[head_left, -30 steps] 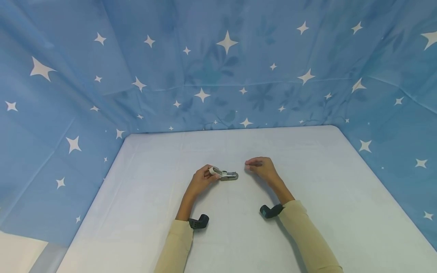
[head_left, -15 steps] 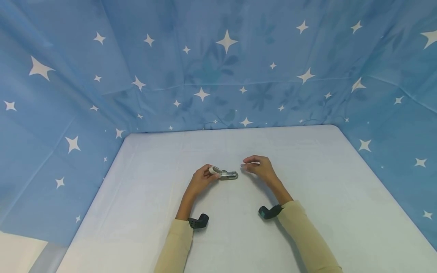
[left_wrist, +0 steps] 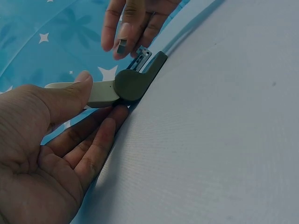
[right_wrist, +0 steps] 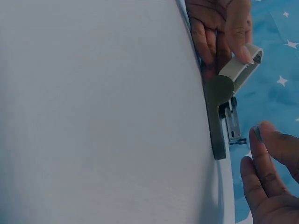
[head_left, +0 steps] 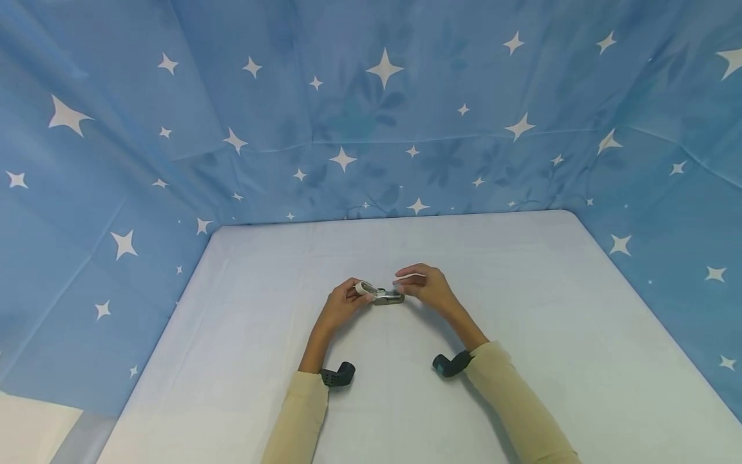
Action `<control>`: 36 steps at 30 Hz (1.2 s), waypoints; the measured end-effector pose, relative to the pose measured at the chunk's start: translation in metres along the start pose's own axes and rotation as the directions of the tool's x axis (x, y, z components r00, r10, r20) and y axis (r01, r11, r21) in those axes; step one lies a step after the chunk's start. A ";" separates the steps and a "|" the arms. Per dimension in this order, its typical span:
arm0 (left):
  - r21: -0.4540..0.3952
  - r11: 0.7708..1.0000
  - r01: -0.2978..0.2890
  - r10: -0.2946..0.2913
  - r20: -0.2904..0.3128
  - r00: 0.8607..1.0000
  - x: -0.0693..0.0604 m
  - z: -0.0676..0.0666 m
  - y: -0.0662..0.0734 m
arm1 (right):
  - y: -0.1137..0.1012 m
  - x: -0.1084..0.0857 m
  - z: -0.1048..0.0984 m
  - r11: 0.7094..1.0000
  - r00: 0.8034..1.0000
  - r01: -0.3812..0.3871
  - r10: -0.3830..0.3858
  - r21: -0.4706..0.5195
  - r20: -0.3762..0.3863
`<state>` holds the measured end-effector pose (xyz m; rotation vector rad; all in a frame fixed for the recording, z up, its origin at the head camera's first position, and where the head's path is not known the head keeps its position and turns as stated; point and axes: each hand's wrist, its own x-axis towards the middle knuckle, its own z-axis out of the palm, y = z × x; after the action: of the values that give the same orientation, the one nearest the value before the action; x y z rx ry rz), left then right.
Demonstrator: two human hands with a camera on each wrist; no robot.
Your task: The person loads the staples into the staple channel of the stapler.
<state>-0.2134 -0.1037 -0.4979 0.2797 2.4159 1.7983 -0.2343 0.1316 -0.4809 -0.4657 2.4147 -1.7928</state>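
Note:
A small stapler (head_left: 388, 299) with a dark green-grey base stands on the white table, its pale top arm swung back and the metal magazine exposed. My left hand (head_left: 341, 305) holds that raised arm, with the thumb on it in the left wrist view and the other fingers by the hinge. My right hand (head_left: 430, 289) pinches a short strip of staples (left_wrist: 121, 46) between thumb and finger. In the right wrist view, the strip is just off the free end of the magazine (right_wrist: 233, 123), apart from it.
The white table (head_left: 232, 361) reaches back to a blue curtain (head_left: 359, 116) with white stars, which also hangs along both sides. Each wrist wears a black camera mount, seen at the left wrist (head_left: 338, 375) and the right wrist (head_left: 451, 365).
My right hand has moved left with the staple strip, from beside the stapler to over its magazine end. My left hand and the stapler have stayed put.

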 end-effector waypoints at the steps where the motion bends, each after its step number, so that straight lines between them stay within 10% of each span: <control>1: -0.001 1.000 -0.001 0.001 0.000 1.000 0.000 0.000 0.000 | 0.001 0.000 0.001 1.000 1.000 0.008 -0.008 -0.010 0.002; 20: -0.011 1.000 0.012 -0.012 0.003 1.000 -0.001 -0.001 0.002 | 0.000 -0.002 0.013 0.969 0.992 0.115 -0.124 -0.218 -0.026; 36: 0.011 1.000 0.022 -0.022 0.007 1.000 -0.002 0.001 0.003 | -0.001 -0.001 0.015 0.929 0.998 0.058 -0.068 -0.365 -0.014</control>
<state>-0.2111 -0.1025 -0.4951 0.2594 2.4148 1.7726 -0.2291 0.1179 -0.4848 -0.5596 2.7912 -1.3726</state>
